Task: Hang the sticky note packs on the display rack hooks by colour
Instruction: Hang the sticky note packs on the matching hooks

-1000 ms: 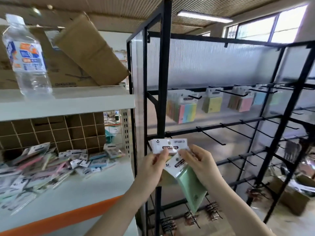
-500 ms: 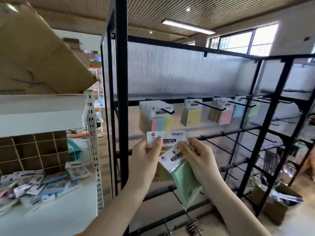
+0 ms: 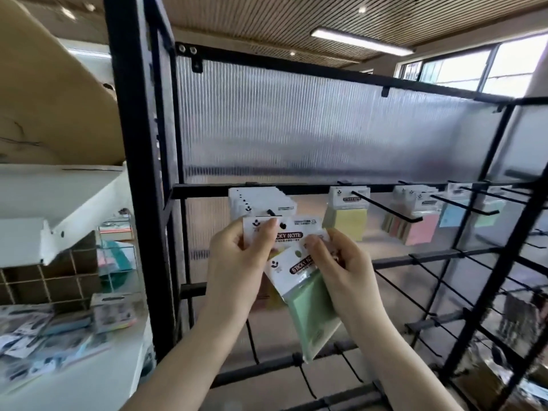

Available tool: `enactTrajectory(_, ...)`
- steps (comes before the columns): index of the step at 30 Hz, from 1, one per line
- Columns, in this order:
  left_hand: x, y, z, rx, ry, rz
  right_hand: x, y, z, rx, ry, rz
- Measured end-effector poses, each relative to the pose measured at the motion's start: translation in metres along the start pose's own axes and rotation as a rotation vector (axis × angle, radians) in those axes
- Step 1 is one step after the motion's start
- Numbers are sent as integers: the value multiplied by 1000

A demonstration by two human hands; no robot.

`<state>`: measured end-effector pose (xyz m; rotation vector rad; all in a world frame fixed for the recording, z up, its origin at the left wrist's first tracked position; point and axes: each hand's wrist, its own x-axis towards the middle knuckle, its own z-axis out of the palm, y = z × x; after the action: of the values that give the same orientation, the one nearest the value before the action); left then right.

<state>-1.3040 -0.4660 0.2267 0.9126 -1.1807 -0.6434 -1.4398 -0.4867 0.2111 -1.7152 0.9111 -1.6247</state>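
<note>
Both hands are now raised higher than half a second ago, and the packs they carry are arriving just in front of the first hook at the left end of the display rack point(image 3: 142, 173), where before they were below it. The rack is also filling more of the view, so the person is stepping closer.

On the rack's upper bar, a thick bundle of hung packs point(image 3: 261, 203) is already sitting on that first hook. Further right along the same bar, a yellow pack point(image 3: 345, 218), a pink group point(image 3: 415, 226) and some blue and green ones are hanging on their own hooks.

Each pack looks light: a small block of paper in a soft clear sleeve under a stiff white header card. The sleeve is probably a little slippery, so the card near its hole seems the best place for taking hold.

The left hand point(image 3: 237, 262) is pinching the header of the upper pack point(image 3: 296, 229), with the thumb lying on the card beside the hanging hole. This hole is almost touching the tip of the first hook point(image 3: 271, 212).

The right hand point(image 3: 344, 268) is curling its fingers around the green pack point(image 3: 311, 310), which is tilting down and to the right, below the first hook. Its own hole is not yet near any hook.
</note>
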Motion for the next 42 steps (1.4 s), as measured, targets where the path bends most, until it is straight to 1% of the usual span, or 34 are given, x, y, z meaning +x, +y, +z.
enactTrajectory(5, 4, -2, 5, 35, -13, 14, 14, 13, -3, 34, -66, -7)
enactTrajectory(8, 4, -5, 10, 68, 11, 41, 22, 21, -6, 71, -110, 15)
enactTrajectory(10, 4, -9, 12, 97, 53, 64, 25, 26, -7, 77, -154, 21)
enactTrajectory(13, 4, -16, 16, 211, 126, 119, 30, 33, -8, 76, -206, 23)
enactTrajectory(18, 10, -30, 18, 312, 296, 143, 40, 45, -8, 51, -188, 87)
enactTrajectory(21, 18, -42, 13, 477, 399, 170, 47, 50, -6, 18, -215, 135)
enactTrajectory(23, 23, -49, 10, 526, 431, 175, 52, 53, -4, -5, -212, 138)
enactTrajectory(28, 26, -64, 10, 494, 455, 110, 61, 64, 2, -30, -231, 183)
enactTrajectory(33, 23, -73, 16, 494, 532, 46, 61, 75, -4, -50, -237, 193)
enactTrajectory(36, 8, -74, 27, 497, 598, 56, 56, 83, -19, -61, -234, 182)
enactTrajectory(38, -9, -73, 41, 457, 626, 66, 51, 89, -35, -50, -218, 179)
enactTrajectory(40, -25, -75, 58, 397, 599, 43, 46, 93, -54, -23, -190, 185)
enactTrajectory(42, -39, -78, 79, 336, 502, -4, 40, 95, -75, 3, -164, 176)
